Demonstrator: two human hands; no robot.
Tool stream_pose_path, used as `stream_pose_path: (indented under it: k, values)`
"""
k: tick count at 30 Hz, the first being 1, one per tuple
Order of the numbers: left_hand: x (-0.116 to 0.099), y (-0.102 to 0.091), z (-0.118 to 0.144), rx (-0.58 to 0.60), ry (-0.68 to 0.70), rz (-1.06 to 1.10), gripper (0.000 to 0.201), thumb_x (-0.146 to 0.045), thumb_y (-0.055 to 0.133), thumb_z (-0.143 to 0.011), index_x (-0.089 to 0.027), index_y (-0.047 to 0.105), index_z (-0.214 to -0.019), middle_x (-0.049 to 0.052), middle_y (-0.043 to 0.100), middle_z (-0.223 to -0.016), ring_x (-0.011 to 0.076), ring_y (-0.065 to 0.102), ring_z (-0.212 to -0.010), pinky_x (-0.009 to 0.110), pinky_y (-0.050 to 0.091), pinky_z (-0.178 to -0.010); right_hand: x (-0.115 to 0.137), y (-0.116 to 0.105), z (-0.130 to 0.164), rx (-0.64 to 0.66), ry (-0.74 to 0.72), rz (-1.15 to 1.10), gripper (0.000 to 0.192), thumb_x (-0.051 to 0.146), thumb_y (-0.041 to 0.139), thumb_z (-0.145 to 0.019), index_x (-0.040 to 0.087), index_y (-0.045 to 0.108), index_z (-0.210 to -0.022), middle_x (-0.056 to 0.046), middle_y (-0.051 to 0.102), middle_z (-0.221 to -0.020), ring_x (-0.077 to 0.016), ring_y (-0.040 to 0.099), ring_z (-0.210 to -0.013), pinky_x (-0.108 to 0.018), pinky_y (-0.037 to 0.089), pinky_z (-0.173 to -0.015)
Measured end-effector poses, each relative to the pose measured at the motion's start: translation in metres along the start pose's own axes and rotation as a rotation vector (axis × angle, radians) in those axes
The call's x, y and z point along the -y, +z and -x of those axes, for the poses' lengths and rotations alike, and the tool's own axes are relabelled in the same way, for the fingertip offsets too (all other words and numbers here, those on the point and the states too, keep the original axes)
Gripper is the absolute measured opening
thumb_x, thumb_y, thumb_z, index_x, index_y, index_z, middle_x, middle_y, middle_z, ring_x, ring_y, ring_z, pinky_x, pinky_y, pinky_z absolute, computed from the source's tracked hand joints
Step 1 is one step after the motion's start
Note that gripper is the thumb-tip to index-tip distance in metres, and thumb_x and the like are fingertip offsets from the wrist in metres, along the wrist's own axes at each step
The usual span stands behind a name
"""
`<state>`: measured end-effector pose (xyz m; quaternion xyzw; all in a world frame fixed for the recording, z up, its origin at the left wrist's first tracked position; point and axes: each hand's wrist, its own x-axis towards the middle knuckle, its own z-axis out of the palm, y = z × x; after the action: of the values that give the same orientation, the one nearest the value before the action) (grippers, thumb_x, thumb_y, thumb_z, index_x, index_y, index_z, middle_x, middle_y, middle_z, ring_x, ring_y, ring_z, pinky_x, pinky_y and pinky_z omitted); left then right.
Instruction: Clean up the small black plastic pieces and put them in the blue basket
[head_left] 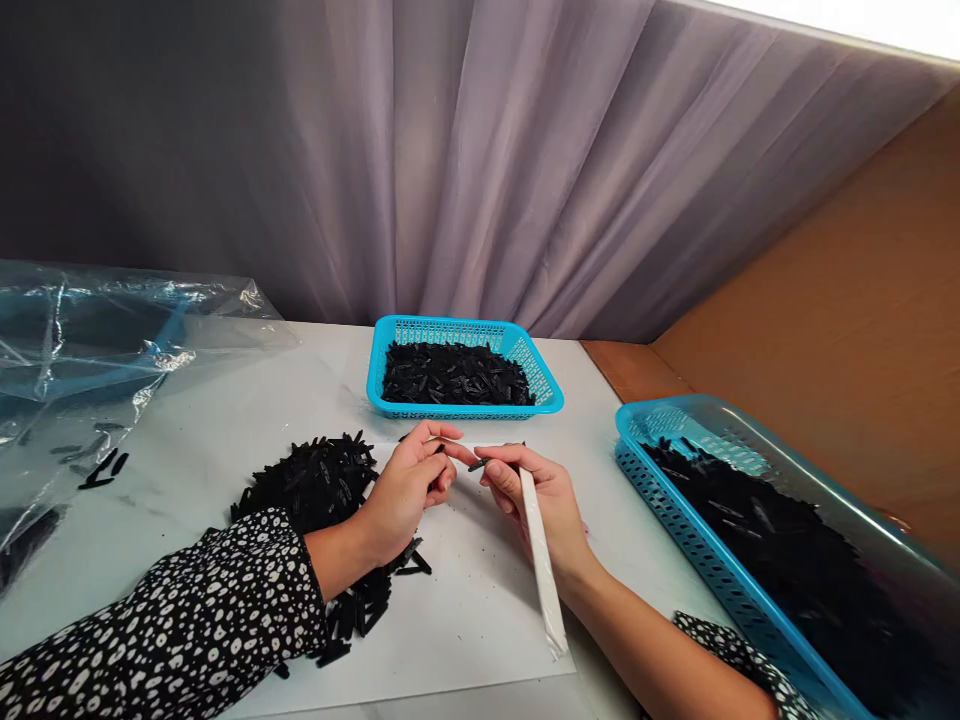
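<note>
My left hand [405, 485] is over the right side of a loose pile of small black elongated pieces [311, 482]. Its fingers are curled, and a dark bit shows between thumb and fingers. Opposite it, my right hand [536, 495] closes round a long, flat, white-wrapped handle [541, 565], whose free end slants down toward me. A small dark tip [478, 464] pokes out at the right fingertips; whether it is a black piece or the tool's end, I cannot tell. The fingertips of both hands nearly meet above a white sheet [480, 640].
A blue perforated basket [551, 400] with many black pieces stands at the back. To the right is a larger blue basket [630, 440], also holding black pieces. Clear plastic [135, 340] lies at left, near a few stray pieces [105, 468]. Behind hangs a grey curtain [450, 170].
</note>
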<state>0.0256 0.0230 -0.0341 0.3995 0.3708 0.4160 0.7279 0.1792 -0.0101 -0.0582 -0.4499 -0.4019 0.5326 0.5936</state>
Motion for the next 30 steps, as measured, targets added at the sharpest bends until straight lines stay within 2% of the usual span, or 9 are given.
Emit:
stream_pose_path:
  k: [5, 9, 11, 15, 20, 26, 30]
  values:
    - [0.004, -0.002, -0.001, 0.016, 0.024, -0.036, 0.033, -0.030, 0.066, -0.082, -0.018, 0.056, -0.111, 0.002, 0.066, -0.079, 0.0072, 0.042, -0.053, 0.022, 0.023, -0.048, 0.002, 0.000, -0.001, -0.009, 0.036, -0.040, 0.025, 0.042, 0.083, -0.070, 0.022, 0.080, -0.086, -0.002, 0.065, -0.067, -0.0083, 0.037, -0.047, -0.024, 0.025, -0.043]
    - [0.004, -0.002, -0.001, -0.010, 0.015, -0.071, 0.032, -0.041, 0.069, -0.080, -0.019, 0.053, -0.095, 0.005, 0.072, -0.087, 0.0062, 0.041, -0.050, 0.022, 0.022, -0.048, 0.003, 0.001, -0.001, -0.038, 0.070, -0.057, 0.031, 0.045, 0.085, -0.066, 0.021, 0.079, -0.084, -0.002, 0.064, -0.063, -0.0079, 0.037, -0.046, -0.023, 0.023, -0.041]
    - [0.003, -0.001, -0.001, -0.013, 0.011, -0.099, 0.032, -0.044, 0.071, -0.079, -0.019, 0.051, -0.085, 0.004, 0.072, -0.083, 0.0060, 0.040, -0.050, 0.022, 0.022, -0.049, 0.004, 0.001, -0.001, -0.045, 0.085, -0.061, 0.032, 0.045, 0.086, -0.064, 0.020, 0.079, -0.083, -0.001, 0.062, -0.061, -0.0079, 0.037, -0.046, -0.023, 0.023, -0.041]
    - [0.000, 0.000, 0.000, -0.002, 0.017, -0.149, 0.030, -0.042, 0.071, -0.077, -0.018, 0.054, -0.083, 0.001, 0.069, -0.071, 0.0064, 0.036, -0.049, 0.023, 0.020, -0.049, 0.003, 0.001, -0.001, -0.033, 0.081, -0.060, 0.031, 0.045, 0.085, -0.065, 0.020, 0.079, -0.084, 0.001, 0.059, -0.060, -0.0075, 0.038, -0.045, -0.022, 0.024, -0.042]
    - [-0.002, -0.001, 0.001, -0.010, 0.017, -0.138, 0.030, -0.040, 0.069, -0.076, -0.017, 0.058, -0.094, 0.003, 0.071, -0.080, 0.0062, 0.037, -0.049, 0.024, 0.019, -0.049, 0.004, 0.002, 0.000, -0.046, 0.093, -0.045, 0.034, 0.045, 0.085, -0.066, 0.018, 0.076, -0.086, 0.001, 0.059, -0.060, -0.0072, 0.038, -0.045, -0.022, 0.022, -0.042]
    - [-0.002, 0.001, 0.004, 0.032, 0.035, -0.165, 0.027, -0.033, 0.064, -0.080, -0.018, 0.054, -0.100, 0.004, 0.072, -0.078, 0.0079, 0.037, -0.049, 0.024, 0.022, -0.051, 0.012, 0.006, 0.001, -0.052, 0.086, -0.160, 0.029, 0.047, 0.072, -0.077, 0.020, 0.063, -0.075, 0.000, 0.062, -0.069, -0.0069, 0.031, -0.044, -0.020, 0.013, -0.036]
    - [-0.001, 0.001, 0.005, 0.051, 0.084, -0.208, 0.022, -0.030, 0.061, -0.082, -0.019, 0.052, -0.100, 0.001, 0.070, -0.070, 0.0085, 0.036, -0.048, 0.025, 0.024, -0.051, 0.014, 0.006, 0.000, -0.054, 0.126, -0.094, 0.032, 0.048, 0.076, -0.074, 0.018, 0.064, -0.076, 0.003, 0.053, -0.063, -0.0057, 0.024, -0.044, -0.022, 0.012, -0.039]
